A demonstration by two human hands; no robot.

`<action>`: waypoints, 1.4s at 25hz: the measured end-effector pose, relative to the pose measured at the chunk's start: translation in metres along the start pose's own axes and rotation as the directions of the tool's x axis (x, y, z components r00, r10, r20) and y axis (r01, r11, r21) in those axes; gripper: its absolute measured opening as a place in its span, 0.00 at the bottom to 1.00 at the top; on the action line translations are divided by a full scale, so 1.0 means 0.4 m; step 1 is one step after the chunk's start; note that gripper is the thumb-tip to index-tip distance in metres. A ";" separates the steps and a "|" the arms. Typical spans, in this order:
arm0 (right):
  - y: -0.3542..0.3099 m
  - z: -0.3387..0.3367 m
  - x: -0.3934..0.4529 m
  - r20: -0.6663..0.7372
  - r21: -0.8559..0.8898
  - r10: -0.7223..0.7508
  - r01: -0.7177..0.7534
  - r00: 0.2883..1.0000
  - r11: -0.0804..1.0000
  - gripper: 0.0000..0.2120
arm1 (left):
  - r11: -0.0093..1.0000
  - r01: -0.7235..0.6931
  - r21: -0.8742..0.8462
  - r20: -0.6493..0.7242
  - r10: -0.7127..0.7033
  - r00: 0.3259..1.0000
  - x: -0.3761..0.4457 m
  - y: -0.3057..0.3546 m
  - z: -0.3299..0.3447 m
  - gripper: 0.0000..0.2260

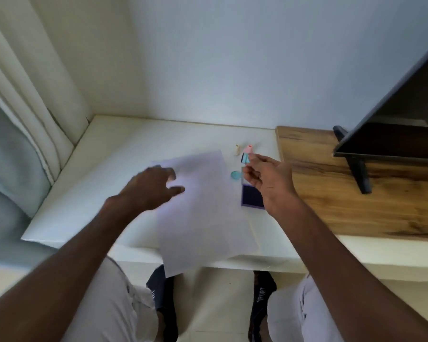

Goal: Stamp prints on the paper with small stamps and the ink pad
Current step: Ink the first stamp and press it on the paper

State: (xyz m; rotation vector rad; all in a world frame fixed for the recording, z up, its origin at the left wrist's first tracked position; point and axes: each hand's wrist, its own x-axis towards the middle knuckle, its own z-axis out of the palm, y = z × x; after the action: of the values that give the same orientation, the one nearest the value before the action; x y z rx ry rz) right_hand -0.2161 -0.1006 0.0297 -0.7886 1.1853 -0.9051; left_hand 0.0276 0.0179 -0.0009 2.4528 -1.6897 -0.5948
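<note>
Starting from the curtain [22, 119], your left hand [148, 188] rests loose-fingered on the paper [203, 213], which overhangs the white table [97, 181]; your right hand [269, 178] pinches a small stamp [245, 157] above the ink pad [251, 195], beside a teal cap [235, 175], cream stamp [237, 149] and monitor [393, 119].

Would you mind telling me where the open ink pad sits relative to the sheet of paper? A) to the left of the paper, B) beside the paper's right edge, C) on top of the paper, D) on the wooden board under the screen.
B: the ink pad lies on the white table just off the right edge of the paper, below the right hand.
</note>
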 end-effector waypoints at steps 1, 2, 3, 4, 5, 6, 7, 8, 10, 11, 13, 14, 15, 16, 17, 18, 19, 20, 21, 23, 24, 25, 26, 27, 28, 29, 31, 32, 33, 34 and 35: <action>0.007 0.036 0.001 0.043 0.008 0.001 -0.001 0.999 1.000 0.02 | 0.998 -0.057 -0.018 -0.115 0.055 0.992 0.006 -0.047 -0.017 0.19; 0.024 0.074 0.001 0.080 -0.020 -0.026 0.028 0.996 0.999 0.03 | 0.996 -0.090 -0.014 -0.216 0.084 0.973 0.004 -0.091 -0.019 0.18; 0.047 0.117 -0.002 0.115 -0.066 -0.067 0.075 0.991 0.995 0.04 | 0.995 -0.096 -0.007 -0.291 0.090 0.953 -0.005 -0.135 -0.009 0.20; 0.075 0.159 0.002 0.144 -0.137 -0.126 0.145 0.982 0.980 0.05 | 0.996 -0.088 -0.017 -0.335 0.077 0.939 -0.018 -0.172 0.017 0.24; 0.103 0.194 0.009 0.173 -0.223 -0.188 0.224 0.967 0.949 0.05 | 0.996 -0.074 -0.047 -0.363 0.051 0.931 -0.031 -0.200 0.056 0.27; 0.130 0.226 0.016 0.212 -0.319 -0.247 0.306 0.946 0.897 0.05 | 0.996 -0.058 -0.062 -0.389 0.029 0.921 -0.040 -0.215 0.090 0.28; 0.151 0.254 0.025 0.252 -0.402 -0.300 0.381 0.920 0.832 0.06 | 0.997 -0.040 -0.061 -0.394 0.012 0.919 -0.043 -0.222 0.110 0.28; 0.170 0.282 0.041 0.282 -0.481 -0.341 0.440 0.897 0.759 0.07 | 0.998 -0.023 -0.056 -0.380 0.000 0.925 -0.037 -0.226 0.120 0.29; 0.194 0.320 0.067 0.337 -0.613 -0.389 0.514 0.857 0.600 0.07 | 1.000 -0.012 -0.022 -0.370 0.002 0.929 -0.036 -0.215 0.115 0.30; 0.204 0.334 0.078 0.361 -0.666 -0.403 0.535 0.841 0.519 0.08 | 1.000 -0.006 -0.024 -0.379 -0.003 0.925 -0.037 -0.215 0.113 0.31; 0.219 0.355 0.089 0.430 -0.744 -0.425 0.579 0.797 0.334 0.10 | 0.999 -0.004 -0.034 -0.407 -0.010 0.913 -0.037 -0.217 0.116 0.30; 0.224 0.364 0.092 0.481 -0.759 -0.430 0.608 0.764 0.232 0.10 | 0.999 -0.002 -0.041 -0.416 -0.015 0.909 -0.037 -0.217 0.117 0.30; 0.223 0.372 0.091 0.534 -0.753 -0.440 0.643 0.722 0.140 0.10 | 0.999 -0.002 -0.044 -0.422 -0.017 0.906 -0.036 -0.217 0.120 0.30; 0.216 0.381 0.089 0.573 -0.737 -0.463 0.673 0.676 0.070 0.09 | 0.999 0.002 -0.047 -0.425 -0.022 0.905 -0.036 -0.217 0.120 0.30; 0.205 0.390 0.088 0.594 -0.720 -0.507 0.694 0.624 0.011 0.09 | 0.999 0.008 -0.044 -0.426 -0.026 0.905 -0.034 -0.218 0.118 0.30; 0.197 0.401 0.085 0.602 -0.706 -0.558 0.707 0.571 -0.037 0.08 | 0.999 0.011 -0.043 -0.427 -0.028 0.904 -0.032 -0.221 0.117 0.30; 0.188 0.411 0.079 0.598 -0.699 -0.604 0.712 0.527 -0.071 0.09 | 0.999 0.010 -0.046 -0.429 -0.029 0.903 -0.030 -0.223 0.118 0.31; 0.189 0.416 0.077 0.587 -0.700 -0.636 0.709 0.501 -0.088 0.09 | 0.999 0.005 -0.053 -0.432 -0.028 0.901 -0.030 -0.224 0.121 0.31; 0.196 0.417 0.079 0.584 -0.702 -0.647 0.705 0.489 -0.101 0.10 | 0.998 0.000 -0.057 -0.437 -0.025 0.899 -0.031 -0.225 0.125 0.31; 0.238 0.415 0.085 0.620 -0.704 -0.591 0.699 0.516 -0.128 0.12 | 0.999 -0.003 -0.052 -0.443 -0.021 0.896 -0.030 -0.227 0.127 0.31; 0.262 0.410 0.090 0.649 -0.697 -0.540 0.703 0.537 -0.139 0.12 | 0.999 -0.003 -0.050 -0.443 -0.019 0.896 -0.028 -0.227 0.127 0.31; 0.276 0.405 0.096 0.670 -0.690 -0.493 0.710 0.554 -0.140 0.12 | 0.999 -0.006 -0.050 -0.441 -0.017 0.897 -0.027 -0.225 0.127 0.31; 0.281 0.406 0.106 0.687 -0.684 -0.458 0.715 0.564 -0.144 0.12 | 0.999 -0.005 -0.053 -0.440 -0.019 0.898 -0.026 -0.226 0.126 0.31; 0.273 0.409 0.109 0.707 -0.675 -0.418 0.720 0.571 -0.157 0.12 | 0.998 0.002 -0.059 -0.439 -0.027 0.898 -0.028 -0.226 0.127 0.31; 0.263 0.411 0.108 0.723 -0.669 -0.377 0.724 0.580 -0.168 0.11 | 0.998 0.006 -0.061 -0.435 -0.032 0.900 -0.031 -0.225 0.126 0.31; 0.248 0.414 0.105 0.738 -0.659 -0.340 0.732 0.583 -0.175 0.10 | 0.998 0.007 -0.062 -0.433 -0.033 0.901 -0.031 -0.225 0.124 0.31; 0.235 0.410 0.118 0.701 -0.681 -0.363 0.727 0.614 -0.085 0.08 | 0.998 0.005 -0.061 -0.431 -0.031 0.902 -0.034 -0.226 0.120 0.31; 0.227 0.406 0.121 0.615 -0.707 -0.411 0.701 0.673 0.090 0.07 | 0.998 0.002 -0.061 -0.427 -0.028 0.904 -0.035 -0.225 0.118 0.31; 0.212 0.398 0.117 0.470 -0.694 -0.450 0.633 0.759 0.342 0.07 | 0.998 -0.001 -0.064 -0.421 -0.026 0.907 -0.035 -0.224 0.117 0.31; 0.194 0.386 0.113 0.317 -0.600 -0.430 0.529 0.846 0.600 0.07 | 0.998 0.001 -0.066 -0.417 -0.028 0.908 -0.035 -0.225 0.116 0.31; 0.175 0.368 0.106 0.204 -0.475 -0.335 0.392 0.920 0.788 0.07 | 0.997 0.005 -0.071 -0.417 -0.034 0.908 -0.035 -0.227 0.117 0.31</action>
State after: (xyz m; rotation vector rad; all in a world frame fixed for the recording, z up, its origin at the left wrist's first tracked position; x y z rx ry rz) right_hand -0.0552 -0.1019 -0.0197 -1.5249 1.2092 -0.8500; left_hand 0.0854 0.0710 -0.0675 2.3341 -1.4472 -0.1059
